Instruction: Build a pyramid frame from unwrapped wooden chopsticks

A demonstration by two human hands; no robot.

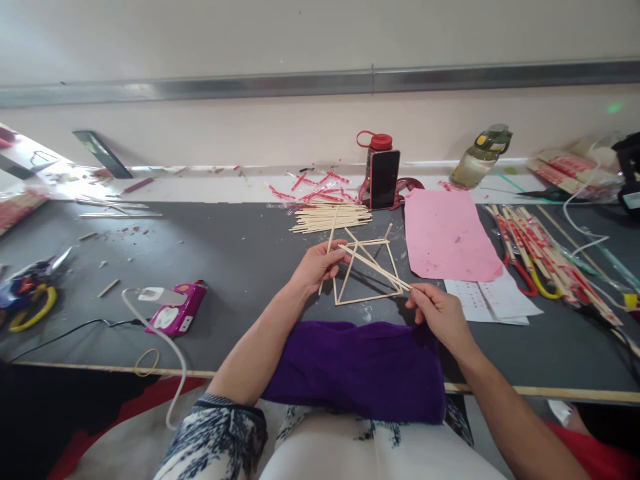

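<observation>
My left hand is closed with a thin wooden chopstick pinched upright between its fingers. Between my two hands slants a pair of chopsticks; my right hand pinches their lower right end, and the other end reaches the left fingertips. Just behind this pair, a frame of joined chopsticks stands on the dark table, with a square-like outline and crossing sticks. Farther back lies a pile of loose chopsticks. A purple cloth is spread at the table edge below my hands.
Behind the pile are torn red-and-clear wrappers. A phone leans on a red-capped bottle. Pink sheet, wrapped chopsticks and another bottle are at right. At left: a pink corded device and yellow-handled scissors.
</observation>
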